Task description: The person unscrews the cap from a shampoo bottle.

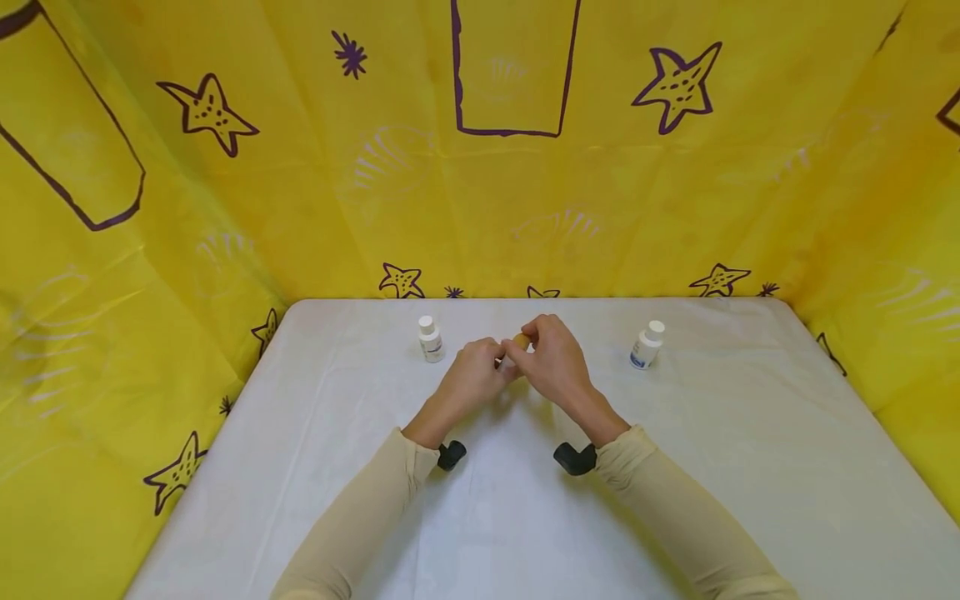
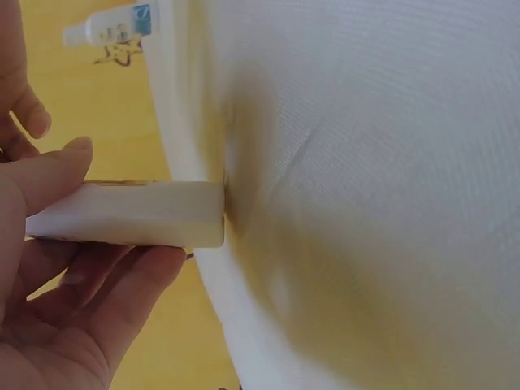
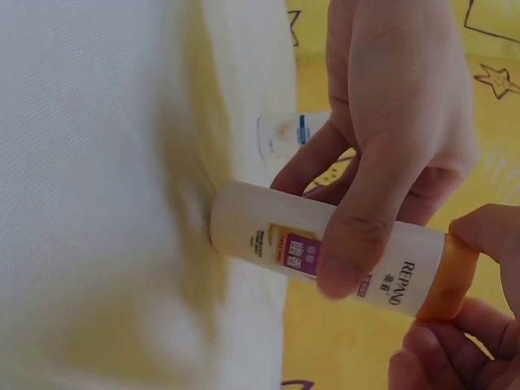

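Both hands meet over the table around a small white bottle (image 3: 252, 221) with a purple and orange label, lettered REPAND. My left hand (image 1: 472, 372) grips the bottle's body, its thumb lying along the label side. At the other end, the fingers of my right hand (image 1: 558, 362) pinch the orange cap (image 3: 448, 278), which sits on the bottle. The left wrist view shows the bottle's base close to the white tabletop (image 2: 366, 162); whether it touches I cannot tell. Part of the label is hidden by the left thumb.
A white bottle (image 1: 431, 342) stands left of the hands, and another white bottle (image 1: 647, 346) with a blue-marked label stands to the right. Yellow cloth (image 1: 315, 183) with starfish drawings hangs behind and beside the table. Black wrist devices (image 1: 575, 459) sit at both cuffs.
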